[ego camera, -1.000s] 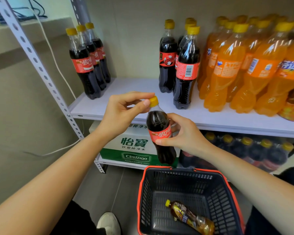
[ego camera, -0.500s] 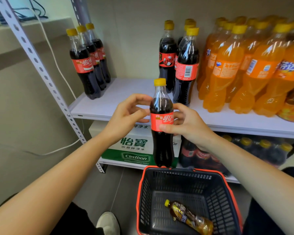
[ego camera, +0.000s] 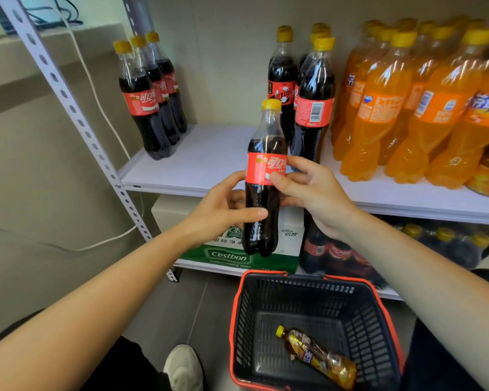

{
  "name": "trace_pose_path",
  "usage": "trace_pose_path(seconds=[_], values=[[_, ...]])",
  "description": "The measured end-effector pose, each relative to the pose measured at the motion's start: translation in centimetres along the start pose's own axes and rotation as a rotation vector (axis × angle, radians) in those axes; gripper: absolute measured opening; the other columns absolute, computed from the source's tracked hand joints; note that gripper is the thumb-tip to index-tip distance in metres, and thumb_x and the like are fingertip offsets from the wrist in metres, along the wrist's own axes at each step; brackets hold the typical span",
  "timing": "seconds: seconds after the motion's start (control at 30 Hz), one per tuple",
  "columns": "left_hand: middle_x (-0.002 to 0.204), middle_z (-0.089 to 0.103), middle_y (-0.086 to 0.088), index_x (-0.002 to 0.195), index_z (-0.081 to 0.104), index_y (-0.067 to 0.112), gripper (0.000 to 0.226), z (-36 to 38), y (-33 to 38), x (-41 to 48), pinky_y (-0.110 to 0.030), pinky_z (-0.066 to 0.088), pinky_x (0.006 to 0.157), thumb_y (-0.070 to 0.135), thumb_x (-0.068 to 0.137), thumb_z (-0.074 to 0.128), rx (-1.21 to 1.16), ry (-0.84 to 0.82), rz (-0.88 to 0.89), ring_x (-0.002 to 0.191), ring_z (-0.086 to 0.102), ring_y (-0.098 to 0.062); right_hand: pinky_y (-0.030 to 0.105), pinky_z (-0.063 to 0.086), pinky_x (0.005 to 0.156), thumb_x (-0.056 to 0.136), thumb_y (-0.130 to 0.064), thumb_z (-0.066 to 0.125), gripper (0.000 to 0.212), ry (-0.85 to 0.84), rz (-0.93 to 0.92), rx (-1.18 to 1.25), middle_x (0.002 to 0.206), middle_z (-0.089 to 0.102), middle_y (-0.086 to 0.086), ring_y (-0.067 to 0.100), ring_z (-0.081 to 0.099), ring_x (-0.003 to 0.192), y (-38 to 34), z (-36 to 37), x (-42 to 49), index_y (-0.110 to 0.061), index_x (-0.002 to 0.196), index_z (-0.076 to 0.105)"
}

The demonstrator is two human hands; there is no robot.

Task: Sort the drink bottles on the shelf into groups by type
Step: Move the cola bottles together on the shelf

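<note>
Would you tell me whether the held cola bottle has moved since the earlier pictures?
Yes: the cola bottle rose, its cap climbing farther above the shelf edge.

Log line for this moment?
left hand: grips cola bottle | right hand: grips cola bottle | state: upright, held before shelf

Upright cola bottle (two-handed)
</note>
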State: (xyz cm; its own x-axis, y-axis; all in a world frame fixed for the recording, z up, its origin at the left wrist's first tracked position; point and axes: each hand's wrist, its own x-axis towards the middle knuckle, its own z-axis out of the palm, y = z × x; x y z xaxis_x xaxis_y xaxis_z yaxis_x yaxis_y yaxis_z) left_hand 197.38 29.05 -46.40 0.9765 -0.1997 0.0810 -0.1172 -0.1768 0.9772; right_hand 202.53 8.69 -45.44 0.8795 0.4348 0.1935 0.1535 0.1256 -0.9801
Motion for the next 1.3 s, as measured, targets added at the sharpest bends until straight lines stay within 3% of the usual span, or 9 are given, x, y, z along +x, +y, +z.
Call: trace_pose_path(seconds=[0.1, 0.2, 0.33, 0.47, 0.7, 0.87, 0.97, 1.2, 1.3], values=[[0.116, 0.076, -0.013, 0.144, 0.051, 0.023, 0.062, -0.7, 0.2, 0.3, -0.037, 0.061, 0.077, 0.023, 0.087, 0.075, -0.091, 0.025, -0.011, 0.104, 0.074, -0.030, 0.040, 0.061, 0.085, 0.082, -0.022, 0.078, 0.064, -0.006, -0.004, 0.047, 0.116, 0.073, 0.013, 0.030, 0.073, 0.104, 0.3, -0.5, -0.1, -0.017, 0.141, 0.054], [0.119, 0.075, -0.012, 0.140, 0.056, 0.023, 0.052, -1.4, 0.4, 0.9, -0.040, 0.062, 0.081, 0.030, 0.091, 0.072, -0.158, 0.098, -0.017, 0.108, 0.072, -0.033, 0.047, 0.060, 0.089, 0.088, -0.017, 0.077, 0.046, 0.007, -0.115, -0.109, 0.117, 0.069, 0.008, 0.031, 0.073, 0.097, 0.9, -0.7, -0.6, -0.027, 0.130, 0.063], [0.118, 0.074, -0.011, 0.132, 0.063, 0.020, 0.044, -1.9, 1.0, 1.7, -0.042, 0.061, 0.079, 0.038, 0.092, 0.069, -0.254, 0.181, -0.045, 0.104, 0.072, -0.034, 0.031, 0.057, 0.089, 0.089, -0.019, 0.076, 0.036, -0.037, -0.218, -0.212, 0.116, 0.065, -0.008, 0.018, 0.072, 0.100, 1.3, 0.2, -1.3, -0.034, 0.121, 0.069], [0.124, 0.071, -0.017, 0.132, 0.063, 0.015, 0.049, -1.6, 1.3, 2.3, -0.038, 0.061, 0.077, 0.042, 0.091, 0.069, -0.306, 0.205, -0.062, 0.104, 0.072, -0.034, 0.027, 0.056, 0.085, 0.090, -0.017, 0.076, 0.038, 0.005, -0.263, -0.241, 0.117, 0.063, -0.004, 0.016, 0.068, 0.104, 1.5, 0.4, -1.3, -0.031, 0.124, 0.068], [0.122, 0.073, -0.017, 0.139, 0.053, 0.004, 0.052, -1.3, 1.5, 2.5, -0.039, 0.061, 0.081, 0.020, 0.091, 0.067, -0.392, 0.080, -0.023, 0.110, 0.072, -0.032, 0.026, 0.059, 0.079, 0.079, -0.009, 0.086, 0.051, 0.075, -0.342, -0.291, 0.116, 0.058, -0.002, 0.014, 0.066, 0.105, 1.2, 0.7, -1.3, -0.015, 0.126, 0.066], [0.128, 0.070, -0.020, 0.141, 0.052, 0.001, 0.055, -1.3, 1.6, 2.6, -0.039, 0.061, 0.083, 0.022, 0.092, 0.065, -0.413, 0.056, -0.019, 0.110, 0.071, -0.031, 0.023, 0.059, 0.078, 0.073, -0.006, 0.089, 0.063, 0.079, -0.397, -0.356, 0.118, 0.054, -0.002, 0.013, 0.062, 0.106, 1.1, 0.9, -1.1, -0.015, 0.130, 0.063], [0.126, 0.071, -0.017, 0.141, 0.052, 0.002, 0.054, -1.4, 1.4, 2.8, -0.038, 0.061, 0.083, 0.024, 0.093, 0.065, -0.426, 0.060, -0.022, 0.111, 0.072, -0.029, 0.026, 0.059, 0.079, 0.079, -0.002, 0.083, 0.060, 0.046, -0.366, -0.325, 0.121, 0.055, -0.003, 0.014, 0.062, 0.108, 1.1, 0.3, -0.8, -0.019, 0.133, 0.063], [0.122, 0.073, -0.011, 0.137, 0.056, 0.012, 0.056, -1.8, 1.1, 3.1, -0.035, 0.060, 0.080, 0.030, 0.087, 0.074, -0.378, 0.112, 0.001, 0.107, 0.072, -0.029, 0.046, 0.062, 0.080, 0.092, -0.006, 0.067, 0.041, 0.066, -0.343, -0.279, 0.119, 0.062, -0.001, 0.023, 0.066, 0.107, 1.5, 0.1, -0.3, -0.023, 0.129, 0.067], [0.123, 0.073, -0.012, 0.136, 0.057, 0.018, 0.052, -2.0, 1.2, 3.4, -0.039, 0.059, 0.084, 0.028, 0.088, 0.074, -0.324, 0.146, 0.013, 0.111, 0.071, -0.032, 0.042, 0.062, 0.081, 0.088, -0.008, 0.076, 0.043, 0.073, -0.312, -0.282, 0.118, 0.062, -0.002, 0.021, 0.067, 0.106, 1.6, 0.1, -0.3, -0.022, 0.128, 0.068]])
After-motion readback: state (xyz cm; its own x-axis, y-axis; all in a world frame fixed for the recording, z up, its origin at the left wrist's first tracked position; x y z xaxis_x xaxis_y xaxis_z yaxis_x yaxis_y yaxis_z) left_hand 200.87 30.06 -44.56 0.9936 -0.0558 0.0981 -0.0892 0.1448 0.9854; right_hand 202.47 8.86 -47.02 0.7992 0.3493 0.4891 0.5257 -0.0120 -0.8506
